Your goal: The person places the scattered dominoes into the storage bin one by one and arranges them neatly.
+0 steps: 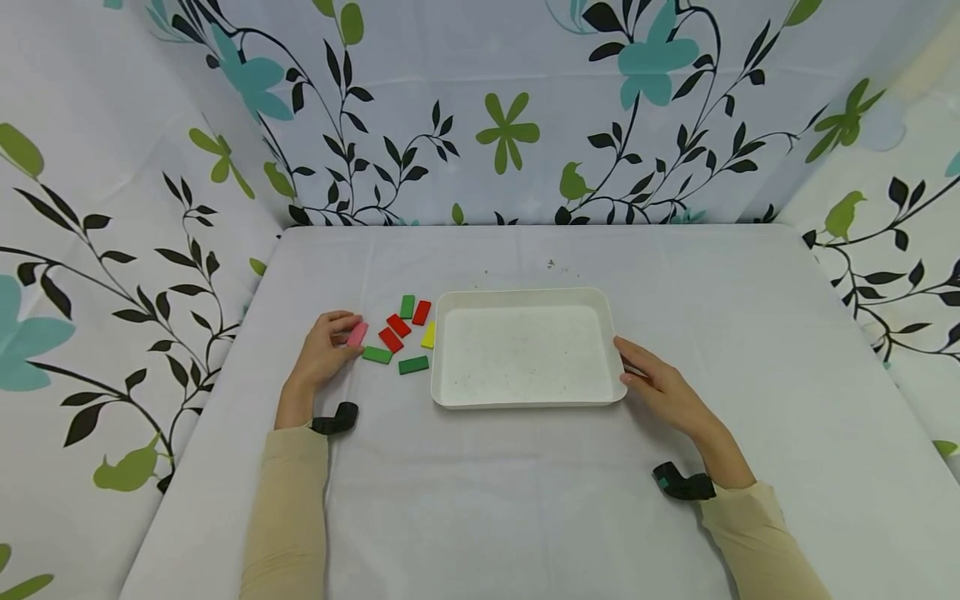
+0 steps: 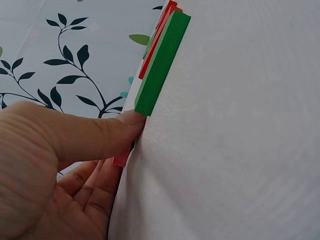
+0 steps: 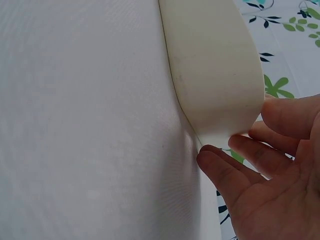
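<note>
In the head view my left hand [image 1: 327,343] pinches a small pink block [image 1: 357,334] between thumb and fingers, low over the white cloth. The left wrist view shows the thumb [image 2: 107,135] beside the end of a green block [image 2: 162,62], with part of the pink block [image 2: 120,159] below it. Several red, green and yellow blocks lie loose to the right, such as a red block [image 1: 391,339] and a yellow block [image 1: 428,335]. My right hand [image 1: 660,387] touches the right end of a white rectangular tray [image 1: 525,406], its fingers [image 3: 227,172] extended along the outer wall.
The tray stands mid-table, its left wall close to the yellow block. A white cloth [image 1: 480,500] covers the table. Leaf-patterned curtains [image 1: 420,108] hang behind and at both sides. Small dark specks [image 1: 551,264] lie on the cloth behind the tray.
</note>
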The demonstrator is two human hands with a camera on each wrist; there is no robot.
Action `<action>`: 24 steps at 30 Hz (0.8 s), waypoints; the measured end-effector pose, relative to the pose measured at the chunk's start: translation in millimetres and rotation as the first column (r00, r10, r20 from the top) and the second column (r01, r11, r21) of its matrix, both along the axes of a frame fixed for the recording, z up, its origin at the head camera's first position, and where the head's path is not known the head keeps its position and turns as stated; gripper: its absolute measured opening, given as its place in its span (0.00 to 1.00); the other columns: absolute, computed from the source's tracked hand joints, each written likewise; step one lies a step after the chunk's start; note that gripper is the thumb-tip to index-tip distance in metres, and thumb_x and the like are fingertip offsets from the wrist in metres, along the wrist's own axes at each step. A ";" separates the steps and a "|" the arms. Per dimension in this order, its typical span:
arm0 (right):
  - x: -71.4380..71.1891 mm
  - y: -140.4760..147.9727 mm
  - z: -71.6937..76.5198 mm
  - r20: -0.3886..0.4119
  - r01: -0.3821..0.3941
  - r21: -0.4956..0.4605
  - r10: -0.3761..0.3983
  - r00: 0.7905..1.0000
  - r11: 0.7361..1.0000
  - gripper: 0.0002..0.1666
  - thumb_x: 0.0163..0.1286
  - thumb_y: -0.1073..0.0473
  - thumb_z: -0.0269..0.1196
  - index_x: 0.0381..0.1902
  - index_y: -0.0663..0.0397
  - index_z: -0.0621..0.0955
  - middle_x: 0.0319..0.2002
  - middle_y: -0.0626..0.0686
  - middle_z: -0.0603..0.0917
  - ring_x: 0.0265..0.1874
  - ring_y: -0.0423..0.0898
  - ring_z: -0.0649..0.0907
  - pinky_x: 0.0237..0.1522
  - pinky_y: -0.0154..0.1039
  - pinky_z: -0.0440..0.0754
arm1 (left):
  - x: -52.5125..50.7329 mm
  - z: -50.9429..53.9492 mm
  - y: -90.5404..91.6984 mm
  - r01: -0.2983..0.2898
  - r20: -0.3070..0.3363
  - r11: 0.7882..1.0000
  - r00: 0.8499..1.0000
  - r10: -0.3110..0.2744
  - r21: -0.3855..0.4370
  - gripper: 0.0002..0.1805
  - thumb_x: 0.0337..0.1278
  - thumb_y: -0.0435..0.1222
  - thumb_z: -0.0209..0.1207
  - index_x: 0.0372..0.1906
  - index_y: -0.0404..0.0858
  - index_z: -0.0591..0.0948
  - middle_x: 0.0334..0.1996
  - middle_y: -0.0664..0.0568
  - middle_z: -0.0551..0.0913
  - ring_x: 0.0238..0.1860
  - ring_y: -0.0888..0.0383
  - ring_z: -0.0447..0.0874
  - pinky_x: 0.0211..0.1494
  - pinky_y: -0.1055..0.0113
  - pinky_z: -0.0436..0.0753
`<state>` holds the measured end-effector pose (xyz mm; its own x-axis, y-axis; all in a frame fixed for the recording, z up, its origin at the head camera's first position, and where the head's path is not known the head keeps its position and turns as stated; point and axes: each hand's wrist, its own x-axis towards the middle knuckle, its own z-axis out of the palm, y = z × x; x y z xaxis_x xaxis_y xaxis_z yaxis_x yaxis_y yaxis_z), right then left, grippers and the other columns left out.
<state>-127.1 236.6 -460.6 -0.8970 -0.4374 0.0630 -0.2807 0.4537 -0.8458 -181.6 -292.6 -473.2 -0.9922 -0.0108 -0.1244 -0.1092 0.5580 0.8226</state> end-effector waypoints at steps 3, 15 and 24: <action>-0.3 -0.1 0.0 -0.002 0.001 -0.001 -0.001 1.000 1.000 0.34 0.74 0.65 0.54 0.74 0.65 0.58 0.74 0.67 0.57 0.71 0.67 0.61 0.58 0.13 0.62 | -0.2 -0.4 0.2 -0.004 -0.007 1.000 1.000 0.004 -0.010 0.29 0.59 0.25 0.60 0.67 0.29 0.70 0.70 0.39 0.61 0.63 0.39 0.69 0.64 0.49 0.71; -0.6 0.1 2.8 0.031 0.009 0.022 -0.010 0.999 1.000 0.35 0.75 0.63 0.55 0.75 0.63 0.57 0.75 0.65 0.57 0.72 0.65 0.60 0.58 0.12 0.62 | 1.8 -0.8 1.3 -0.019 -0.003 1.000 1.000 0.019 -0.013 0.29 0.59 0.26 0.61 0.66 0.30 0.71 0.66 0.38 0.65 0.61 0.41 0.68 0.65 0.50 0.70; 0.3 0.2 1.9 0.032 0.011 0.017 -0.012 0.999 1.000 0.35 0.75 0.63 0.55 0.75 0.63 0.57 0.75 0.65 0.57 0.72 0.65 0.61 0.58 0.13 0.62 | 1.4 -1.3 0.9 -0.030 -0.023 0.999 0.999 0.029 -0.033 0.28 0.57 0.27 0.63 0.64 0.31 0.73 0.63 0.38 0.68 0.60 0.42 0.71 0.63 0.54 0.72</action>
